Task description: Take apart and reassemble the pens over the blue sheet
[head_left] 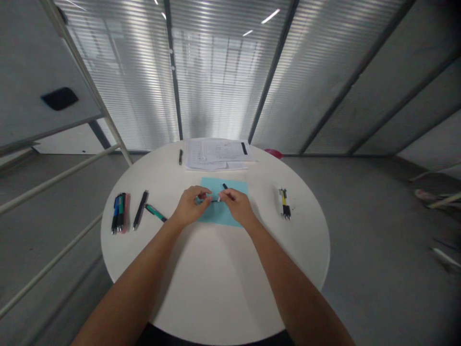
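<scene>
My left hand [189, 205] and my right hand [236, 204] meet above a light blue sheet [220, 215] on a round white table [216, 259]. The fingertips of my left hand pinch a small red piece [203, 196], probably part of a pen. My right fingers hold a slim black pen [225, 186], with a white tip [218, 199] showing below them. A thin dark piece [214, 201] spans the gap between my hands. Much of the pen is hidden by my fingers.
Left on the table lie a bundle of several pens [119, 214], a black pen [140, 210] and a green pen [155, 212]. A yellow-and-black pen group [284, 204] lies right. Papers [216, 154] and a black pen [180, 156] lie at the far edge.
</scene>
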A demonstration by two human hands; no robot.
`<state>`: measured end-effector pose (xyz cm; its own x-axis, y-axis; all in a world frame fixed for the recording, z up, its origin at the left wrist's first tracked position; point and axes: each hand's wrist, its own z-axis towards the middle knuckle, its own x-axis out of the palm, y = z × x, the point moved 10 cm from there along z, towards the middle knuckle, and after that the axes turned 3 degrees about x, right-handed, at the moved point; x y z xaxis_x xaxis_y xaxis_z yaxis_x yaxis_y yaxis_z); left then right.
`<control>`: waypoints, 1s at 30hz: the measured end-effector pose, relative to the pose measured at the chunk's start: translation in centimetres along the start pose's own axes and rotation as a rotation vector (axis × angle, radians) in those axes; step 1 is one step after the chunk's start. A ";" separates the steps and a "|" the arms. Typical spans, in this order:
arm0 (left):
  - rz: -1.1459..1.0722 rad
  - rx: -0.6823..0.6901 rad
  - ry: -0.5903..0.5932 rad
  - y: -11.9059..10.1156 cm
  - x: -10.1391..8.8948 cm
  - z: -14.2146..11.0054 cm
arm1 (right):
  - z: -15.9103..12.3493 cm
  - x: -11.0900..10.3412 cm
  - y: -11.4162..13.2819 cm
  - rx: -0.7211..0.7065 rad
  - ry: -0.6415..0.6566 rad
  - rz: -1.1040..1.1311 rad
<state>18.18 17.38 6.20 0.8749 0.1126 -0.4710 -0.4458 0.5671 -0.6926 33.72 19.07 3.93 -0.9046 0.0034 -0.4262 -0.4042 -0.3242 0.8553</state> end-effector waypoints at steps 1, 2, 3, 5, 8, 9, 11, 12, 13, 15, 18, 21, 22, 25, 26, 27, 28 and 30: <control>-0.013 0.000 0.022 -0.1 0.2 0.0 | 0.0 0.2 0.0 0.009 0.005 0.047; -0.022 -0.003 0.041 -0.2 0.5 -0.1 | 0.0 0.4 0.0 0.024 0.006 0.103; -0.027 -0.009 0.057 -0.2 0.7 -0.1 | 0.0 0.4 0.0 0.042 0.003 0.162; -0.030 -0.020 0.085 -0.2 1.1 -0.2 | 0.0 0.5 -0.1 0.085 -0.008 0.267; -0.058 -0.043 0.110 0.2 1.6 -0.3 | 0.1 0.4 -0.2 0.137 -0.011 0.338; -0.071 -0.054 0.110 0.3 1.6 -0.4 | 0.1 0.4 -0.3 0.150 -0.007 0.340; -0.096 -0.074 0.107 0.5 1.7 -0.4 | 0.1 0.4 -0.5 0.166 -0.001 0.337; -0.105 -0.081 0.107 0.6 1.7 -0.5 | 0.1 0.5 -0.6 0.167 0.002 0.333; -0.111 -0.086 0.107 0.5 1.7 -0.5 | 0.1 0.5 -0.6 0.162 0.003 0.327; -0.118 -0.090 0.104 0.4 1.6 -0.5 | 0.1 0.5 -0.5 0.138 0.010 0.304; -0.119 -0.089 0.095 0.2 1.5 -0.5 | 0.1 0.8 -0.4 0.113 0.027 0.285; -0.128 -0.080 0.087 0.1 1.4 -0.4 | 0.0 1.1 -0.3 0.107 0.057 0.289; -0.129 -0.080 0.086 0.1 1.4 -0.3 | -0.1 1.1 -0.2 0.096 0.064 0.277; -0.111 -0.083 0.082 0.4 1.4 -0.3 | -0.1 0.9 0.0 0.049 0.059 0.190; -0.100 -0.083 0.080 0.6 1.4 -0.3 | -0.1 0.7 0.0 0.041 0.047 0.158; -0.091 -0.082 0.075 0.8 1.4 -0.2 | -0.1 0.4 -0.1 0.036 0.028 0.122; -0.083 -0.080 0.066 1.0 1.3 -0.2 | 0.0 0.1 -0.2 0.029 -0.001 0.077; -0.072 -0.072 0.044 1.3 1.3 -0.2 | 0.0 -1.1 0.0 -0.013 -0.090 -0.055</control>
<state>18.65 18.09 4.57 0.8966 0.0365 -0.4414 -0.3960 0.5120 -0.7622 34.68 19.05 4.41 -0.8897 0.1062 -0.4440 -0.4525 -0.3332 0.8272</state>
